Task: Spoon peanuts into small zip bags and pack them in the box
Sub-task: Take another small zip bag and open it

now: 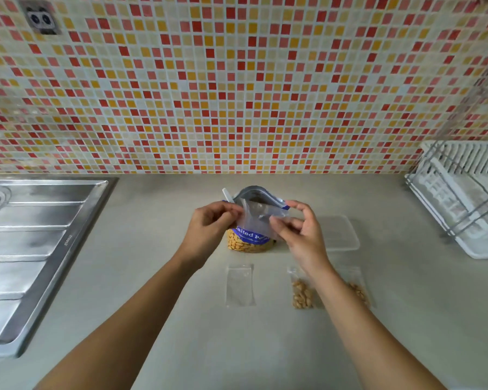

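Note:
An open blue peanut pouch (248, 242) stands at the middle of the counter, with a white spoon handle (227, 196) sticking out of its mouth. In front of the pouch, my left hand (209, 225) and my right hand (299, 229) together pinch a small empty clear zip bag (258, 218) by its two sides. One empty zip bag (240, 285) lies flat nearer to me. Two zip bags with peanuts lie to its right: one filled bag (302, 291) and another filled bag (358, 288), both partly hidden by my right forearm. A clear plastic box (341, 233) sits right of the pouch.
A steel sink with a ribbed drainboard (34, 235) fills the left side. A white dish rack (462, 198) stands at the right against the mosaic tiled wall (237, 94). Grey counter (237, 347) stretches toward me.

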